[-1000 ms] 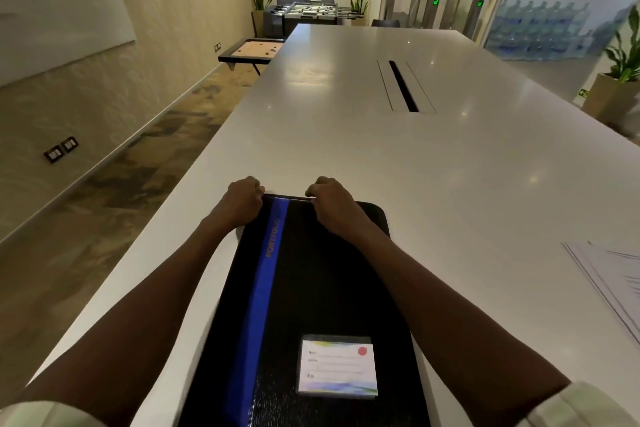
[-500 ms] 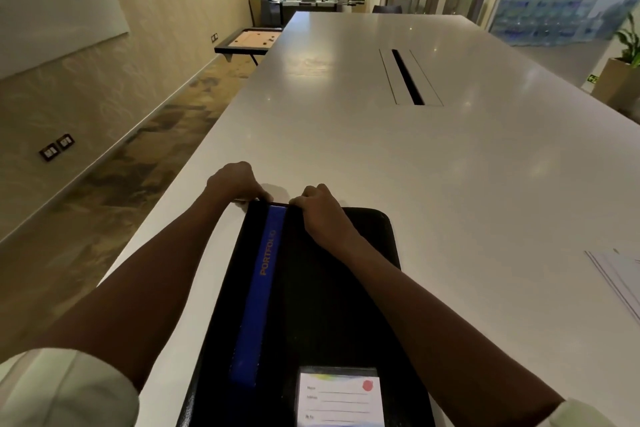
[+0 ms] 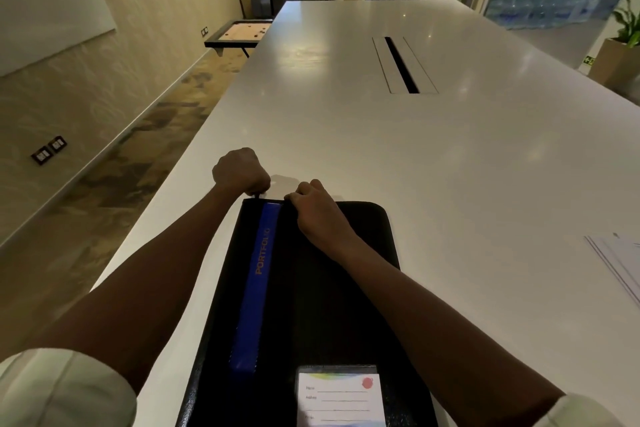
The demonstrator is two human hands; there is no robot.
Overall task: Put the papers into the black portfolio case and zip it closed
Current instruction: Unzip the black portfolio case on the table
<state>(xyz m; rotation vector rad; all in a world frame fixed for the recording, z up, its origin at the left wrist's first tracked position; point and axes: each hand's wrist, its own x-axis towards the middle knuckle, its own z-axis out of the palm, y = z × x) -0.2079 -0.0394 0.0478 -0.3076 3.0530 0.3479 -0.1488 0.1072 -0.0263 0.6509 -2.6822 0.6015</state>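
Black and closed flat, the portfolio case (image 3: 311, 315) lies on the white desk (image 3: 450, 166) near its left edge, running lengthwise from the near edge away from the person. A blue stripe (image 3: 258, 288) with the word PORTFOLIO in orange runs along the left part of its cover, and a white name card (image 3: 341, 395) in a clear pocket sits at the end of the cover closest to the person.

Both hands are at the far end of the case. The left hand (image 3: 240, 172) is curled into a fist just past the far left corner, pinching a small dark tab, apparently the zip pull (image 3: 257, 195), at the case's edge. The right hand (image 3: 313, 206) rests on the far edge just right of the blue stripe, fingers folded down and pressing on or gripping the rim; whether it pinches anything cannot be told. The two hands are close together but apart.

A few white papers (image 3: 620, 267) lie on the desk towards its right edge, well apart from the case and cut off by the frame. A long dark cable slot (image 3: 401, 64) is set in the desk's middle, farther away.
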